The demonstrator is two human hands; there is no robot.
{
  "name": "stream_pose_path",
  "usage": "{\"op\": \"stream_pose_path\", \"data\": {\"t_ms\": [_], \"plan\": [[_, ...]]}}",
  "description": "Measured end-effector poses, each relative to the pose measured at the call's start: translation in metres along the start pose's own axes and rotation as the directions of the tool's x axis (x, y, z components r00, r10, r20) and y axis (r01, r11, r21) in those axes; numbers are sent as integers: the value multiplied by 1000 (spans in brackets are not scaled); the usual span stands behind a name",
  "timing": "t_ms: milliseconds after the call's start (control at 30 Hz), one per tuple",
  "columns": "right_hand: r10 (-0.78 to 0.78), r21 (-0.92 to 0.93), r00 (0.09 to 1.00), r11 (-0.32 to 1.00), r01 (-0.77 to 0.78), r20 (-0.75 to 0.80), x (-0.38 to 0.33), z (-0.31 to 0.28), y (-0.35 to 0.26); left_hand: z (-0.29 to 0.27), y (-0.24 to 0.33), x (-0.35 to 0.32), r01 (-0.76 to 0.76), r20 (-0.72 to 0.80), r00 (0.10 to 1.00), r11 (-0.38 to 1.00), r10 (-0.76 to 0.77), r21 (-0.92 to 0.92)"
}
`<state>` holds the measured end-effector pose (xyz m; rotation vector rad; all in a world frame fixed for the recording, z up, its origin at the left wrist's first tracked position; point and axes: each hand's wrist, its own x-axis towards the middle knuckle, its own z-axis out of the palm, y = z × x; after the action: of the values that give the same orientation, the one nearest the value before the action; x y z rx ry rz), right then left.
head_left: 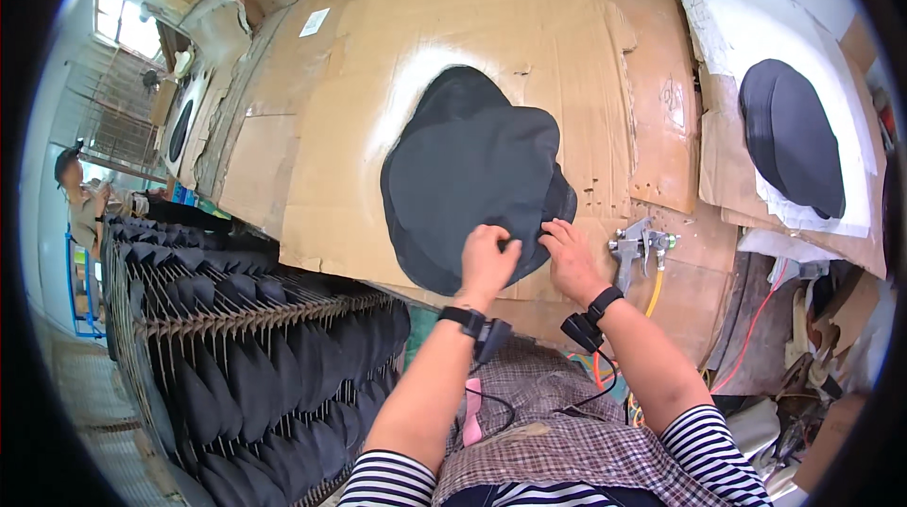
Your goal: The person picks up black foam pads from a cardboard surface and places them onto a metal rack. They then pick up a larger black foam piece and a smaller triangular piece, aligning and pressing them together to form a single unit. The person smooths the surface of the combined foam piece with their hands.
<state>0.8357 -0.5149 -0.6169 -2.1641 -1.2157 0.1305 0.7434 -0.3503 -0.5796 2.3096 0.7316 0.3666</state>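
Several flat black sheets (468, 167) with rounded, wavy outlines lie overlapping in front of me; whether they are fabric or foam I cannot tell. My left hand (486, 264) is over their near edge, with fingers curled and thumb and forefinger pinched on the black material. To its right, my right hand (573, 261) grips the near right edge of the sheets between thumb and fingers. The fingertips of both hands are partly hidden. Just right of my right hand lies a metal spray gun (638, 248) with a yellow hose.
Brown cardboard (331, 176) covers the worktable. Another black stack (792, 137) lies on white paper at the right. At lower left stands a rack (265, 318) hung with many dark curved pieces. A person (83, 200) stands at the far left. A red cable (756, 327) hangs at the right.
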Motion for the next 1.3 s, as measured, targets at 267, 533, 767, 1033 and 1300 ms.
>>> {"op": "stream_pose_path", "data": {"t_ms": [267,533,767,1033,1300], "plan": [[46,23,997,999,-47,65,-1,-8,-5,33,5,13,-58,111,993,979,37,196],[88,-41,993,996,-84,84,6,-12,-19,-57,-50,80,542,418,790,192,-448,-818],[136,-94,985,988,-126,105,15,-16,-28,-192,-89,147,357,173,905,470,-389,-807],[187,-45,975,982,-183,120,37,-25,-27,-57,-19,76,-181,367,924,969,108,169],[216,-324,971,930,-172,105,42,-14,-45,-66,-51,96,127,285,957,962,-54,-244]]}}
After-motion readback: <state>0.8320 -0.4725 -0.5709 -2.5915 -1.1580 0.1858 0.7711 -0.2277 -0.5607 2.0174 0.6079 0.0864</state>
